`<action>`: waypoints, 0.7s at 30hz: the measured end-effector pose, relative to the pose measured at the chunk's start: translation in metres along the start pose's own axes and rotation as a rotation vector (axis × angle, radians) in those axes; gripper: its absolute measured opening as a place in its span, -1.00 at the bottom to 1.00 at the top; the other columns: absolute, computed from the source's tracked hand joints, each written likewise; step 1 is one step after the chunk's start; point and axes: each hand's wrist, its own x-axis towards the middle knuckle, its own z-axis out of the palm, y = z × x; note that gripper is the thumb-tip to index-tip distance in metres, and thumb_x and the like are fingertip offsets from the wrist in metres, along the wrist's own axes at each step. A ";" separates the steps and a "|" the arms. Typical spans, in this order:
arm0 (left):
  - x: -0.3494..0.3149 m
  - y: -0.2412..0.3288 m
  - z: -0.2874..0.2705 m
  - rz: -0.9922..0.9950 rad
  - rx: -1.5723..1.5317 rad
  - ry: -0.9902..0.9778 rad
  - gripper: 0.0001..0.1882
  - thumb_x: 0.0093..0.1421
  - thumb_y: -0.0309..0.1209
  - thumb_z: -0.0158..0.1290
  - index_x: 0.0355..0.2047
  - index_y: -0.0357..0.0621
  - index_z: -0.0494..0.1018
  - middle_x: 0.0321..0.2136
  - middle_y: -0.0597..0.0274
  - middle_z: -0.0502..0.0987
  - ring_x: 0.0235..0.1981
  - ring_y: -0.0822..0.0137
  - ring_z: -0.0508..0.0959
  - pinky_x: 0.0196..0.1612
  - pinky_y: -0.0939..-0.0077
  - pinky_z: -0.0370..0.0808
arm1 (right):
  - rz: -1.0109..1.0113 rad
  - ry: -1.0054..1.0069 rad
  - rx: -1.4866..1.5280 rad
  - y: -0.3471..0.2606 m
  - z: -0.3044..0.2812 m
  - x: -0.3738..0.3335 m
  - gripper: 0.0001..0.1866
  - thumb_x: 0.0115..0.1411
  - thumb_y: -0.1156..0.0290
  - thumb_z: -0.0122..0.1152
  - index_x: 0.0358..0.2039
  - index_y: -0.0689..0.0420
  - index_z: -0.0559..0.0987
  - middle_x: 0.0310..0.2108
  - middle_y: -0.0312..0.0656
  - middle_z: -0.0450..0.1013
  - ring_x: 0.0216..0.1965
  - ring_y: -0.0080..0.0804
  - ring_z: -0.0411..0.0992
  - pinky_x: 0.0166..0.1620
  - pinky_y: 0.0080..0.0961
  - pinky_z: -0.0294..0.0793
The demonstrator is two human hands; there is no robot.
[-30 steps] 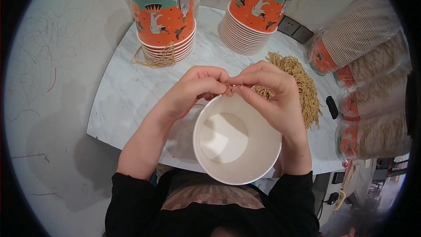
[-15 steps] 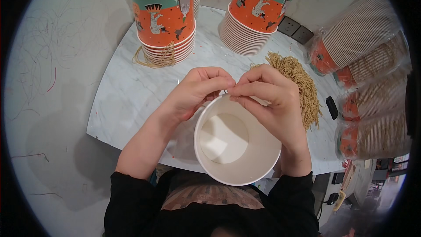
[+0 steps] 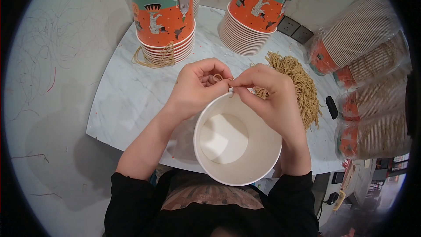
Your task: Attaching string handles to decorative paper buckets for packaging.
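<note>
A white-lined paper bucket (image 3: pixel 258 162) stands at the table's front edge, its open mouth tilted toward me. My left hand (image 3: pixel 197 85) is at its far rim, fingers curled around a thin tan cord (image 3: pixel 218 77) that shows as a small loop. My right hand (image 3: pixel 272 90) meets it there, thumb and forefinger pinched on the same cord. A short bit of cord shows on the inside of the rim, just under the fingertips. Most of the cord is hidden by my fingers.
A heap of tan cords (image 3: pixel 302 85) lies right of my right hand. Upside-down orange-and-green bucket stacks stand at the back left (image 3: pixel 163 22) and back right (image 3: pixel 258 6); looped cords (image 3: pixel 155 59) hang by the left one. Bagged bucket stacks (image 3: pixel 355 35) and a small black object (image 3: pixel 332 108) are at right.
My left hand has shifted slightly up and turned, bringing the cord loop into view. The right fingertips have moved a little on the rim. The bucket stays in place.
</note>
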 end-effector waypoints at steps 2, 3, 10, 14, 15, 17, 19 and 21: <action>-0.001 0.003 0.002 0.042 0.018 0.021 -0.94 0.19 -0.58 0.14 -0.30 -0.27 0.54 -0.42 0.41 0.58 -0.39 0.69 0.51 -0.32 0.73 0.46 | 0.108 0.012 0.048 0.005 0.001 0.002 -0.84 0.10 0.58 0.31 -0.27 0.18 0.71 -0.36 -0.18 0.59 -0.33 -0.37 0.60 -0.33 -0.52 0.50; -0.001 0.005 0.003 0.119 0.163 0.051 -0.94 0.18 -0.59 0.15 -0.31 -0.27 0.54 -0.43 0.42 0.58 -0.41 0.69 0.49 -0.33 0.73 0.44 | 0.109 0.010 0.048 0.007 0.001 0.002 -0.84 0.10 0.58 0.31 -0.27 0.18 0.71 -0.36 -0.18 0.59 -0.33 -0.37 0.60 -0.33 -0.52 0.50; -0.011 0.001 0.002 0.195 0.266 0.069 -0.88 0.18 -0.67 0.12 -0.27 -0.25 0.54 -0.34 0.36 0.58 -0.32 0.60 0.52 -0.23 0.64 0.44 | 0.154 -0.028 0.156 0.005 -0.003 0.002 -0.90 0.13 0.59 0.28 -0.30 0.24 0.61 -0.38 -0.28 0.58 -0.29 -0.55 0.56 -0.20 -0.55 0.48; -0.013 -0.003 0.003 0.348 0.279 0.105 -0.91 0.16 -0.62 0.16 -0.31 -0.24 0.57 -0.38 0.35 0.60 -0.38 0.61 0.52 -0.29 0.67 0.47 | 0.169 -0.064 0.194 -0.002 -0.006 0.001 -0.92 0.16 0.64 0.23 -0.31 0.28 0.59 -0.36 -0.30 0.55 -0.25 -0.60 0.53 -0.08 -0.56 0.51; -0.014 -0.005 0.002 0.355 0.260 0.112 -0.90 0.16 -0.62 0.17 -0.30 -0.24 0.58 -0.37 0.34 0.61 -0.35 0.59 0.55 -0.26 0.65 0.49 | 0.169 -0.063 0.193 -0.002 -0.006 0.001 -0.92 0.16 0.64 0.23 -0.31 0.28 0.59 -0.36 -0.30 0.55 -0.25 -0.60 0.53 -0.08 -0.56 0.51; -0.014 -0.008 0.002 0.362 0.241 0.118 -0.89 0.16 -0.63 0.18 -0.29 -0.23 0.58 -0.35 0.32 0.62 -0.33 0.56 0.57 -0.23 0.63 0.51 | 0.179 -0.075 0.207 -0.002 -0.006 0.001 -0.94 0.18 0.63 0.24 -0.31 0.29 0.59 -0.35 -0.29 0.55 -0.24 -0.60 0.53 -0.08 -0.56 0.51; -0.017 -0.009 0.002 0.396 0.274 0.114 -0.89 0.17 -0.62 0.19 -0.28 -0.23 0.59 -0.34 0.30 0.63 -0.31 0.55 0.59 -0.22 0.62 0.52 | 0.172 -0.073 0.210 -0.002 -0.006 0.002 -0.94 0.19 0.63 0.26 -0.30 0.29 0.59 -0.34 -0.28 0.55 -0.23 -0.59 0.53 -0.08 -0.56 0.51; -0.018 -0.008 0.003 0.385 0.261 0.116 -0.89 0.19 -0.62 0.20 -0.27 -0.23 0.59 -0.33 0.30 0.63 -0.30 0.54 0.59 -0.21 0.62 0.52 | 0.164 -0.071 0.212 -0.003 -0.005 0.002 -0.94 0.20 0.62 0.27 -0.30 0.29 0.59 -0.33 -0.28 0.55 -0.23 -0.58 0.53 -0.08 -0.56 0.51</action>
